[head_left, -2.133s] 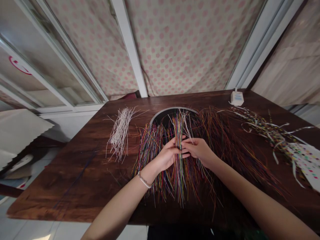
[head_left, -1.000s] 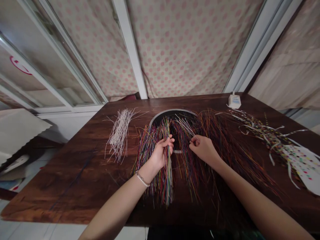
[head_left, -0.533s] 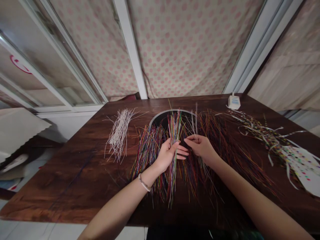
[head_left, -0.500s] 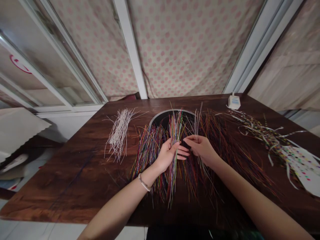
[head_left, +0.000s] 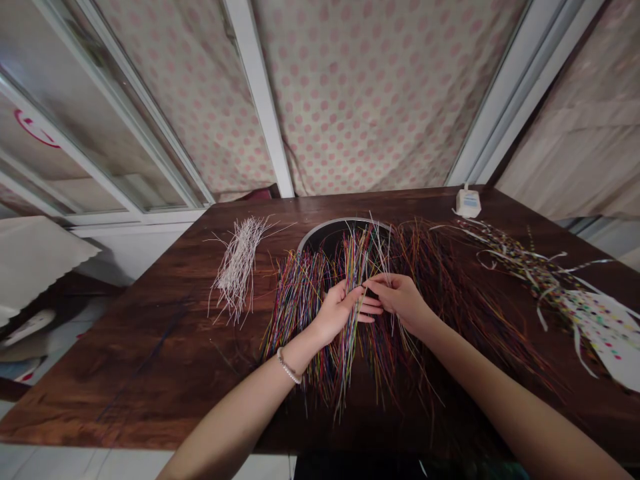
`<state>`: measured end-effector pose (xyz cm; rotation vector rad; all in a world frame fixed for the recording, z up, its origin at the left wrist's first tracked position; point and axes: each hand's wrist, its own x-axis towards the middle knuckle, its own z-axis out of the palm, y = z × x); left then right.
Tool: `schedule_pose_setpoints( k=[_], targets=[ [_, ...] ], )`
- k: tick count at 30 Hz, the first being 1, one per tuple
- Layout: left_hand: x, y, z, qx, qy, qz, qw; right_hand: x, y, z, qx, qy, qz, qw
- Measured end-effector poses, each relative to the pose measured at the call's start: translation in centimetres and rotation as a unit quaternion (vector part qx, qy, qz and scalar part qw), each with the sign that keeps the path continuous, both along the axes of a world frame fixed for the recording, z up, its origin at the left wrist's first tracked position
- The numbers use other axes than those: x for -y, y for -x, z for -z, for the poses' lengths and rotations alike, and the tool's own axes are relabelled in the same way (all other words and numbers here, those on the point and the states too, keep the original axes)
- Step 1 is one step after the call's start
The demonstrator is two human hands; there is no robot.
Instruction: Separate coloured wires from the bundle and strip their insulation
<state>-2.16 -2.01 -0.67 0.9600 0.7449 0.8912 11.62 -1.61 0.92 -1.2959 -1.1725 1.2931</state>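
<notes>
My left hand [head_left: 337,311] holds an upright bundle of thin multicoloured strands [head_left: 351,263], the thumb across its front and the other fingers stretched out behind. Close against it, the fingertips of my right hand [head_left: 400,303] pinch at the bundle's right side. Several pale strands [head_left: 384,250] stick up from my right hand, with their lower ends trailing below the palm. Beneath both hands lies a wide spread of loose strands, multicoloured on the left [head_left: 295,300] and darker red-brown on the right [head_left: 465,320].
A pile of white strands [head_left: 240,267] lies on the dark wooden table [head_left: 150,347] at the left. Behind the bundle is a round black inset with a grey rim [head_left: 320,227]. A small white box [head_left: 468,203] and dotted ribbons [head_left: 530,267] are at the right.
My right hand has moved slightly left, so its fingertips now meet the bundle in my left hand. The pale strands have shifted left with it.
</notes>
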Motion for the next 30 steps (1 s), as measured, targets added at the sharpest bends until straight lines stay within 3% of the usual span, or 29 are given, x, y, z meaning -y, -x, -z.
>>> schedule_pose_setpoints(
  k=[8,12,15,20,22,25,27,30],
  targets=[
    [-0.7,0.4,0.3,0.018,0.013,-0.175,0.984,-0.8,-1.9,-0.1,0.067,-0.005,0.008,0.998],
    [-0.8,0.7,0.5,0.006,0.007,-0.176,0.984,-0.8,-2.1,-0.2,0.084,0.005,-0.004,0.996],
    [-1.0,0.9,0.8,0.026,0.017,-0.177,0.984,-0.9,-2.9,-0.6,0.149,-0.054,0.017,0.987],
    [-1.2,1.1,1.1,0.028,0.03,-0.179,0.983,-1.1,-4.9,-1.6,0.318,-0.18,0.146,0.919],
    [-1.2,1.0,1.1,0.017,0.025,-0.178,0.983,-1.1,-5.1,-2.0,0.266,-0.157,0.149,0.94],
    [-0.8,1.0,0.7,0.008,-0.003,-0.178,0.984,-1.0,-4.6,-2.2,0.088,-0.042,0.066,0.993],
    [-0.5,1.0,0.3,0.001,-0.04,-0.176,0.984,-0.8,-4.0,-2.0,0.006,0.007,0.032,0.999],
    [-0.1,0.9,-0.3,-0.043,-0.102,-0.162,0.981,-0.6,-3.0,-1.7,-0.031,0.015,0.03,0.999]
  ],
)
